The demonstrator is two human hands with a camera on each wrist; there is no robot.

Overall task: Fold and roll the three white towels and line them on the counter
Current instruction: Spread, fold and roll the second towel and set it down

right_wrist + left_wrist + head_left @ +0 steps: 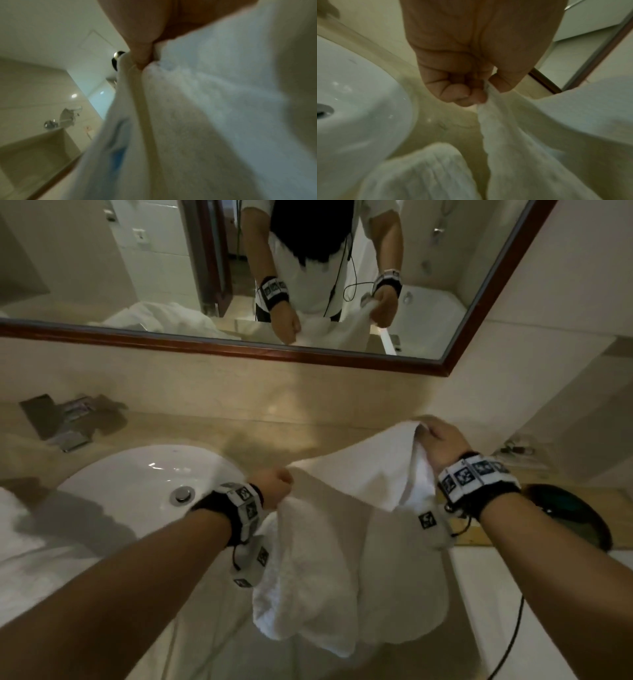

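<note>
Hands: left hand fisted, pinching towel corner just right of sink; right hand gripping other corner, raised higher, farther right. Towel hangs between, above surface.

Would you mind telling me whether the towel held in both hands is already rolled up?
Not rolled. The towel hangs stretched between the left hand and right hand, its lower part drooping in loose folds.

Bare forearms; black wristbands bearing white blocks with black square markers; thin black cable trailing from right wrist.
</note>
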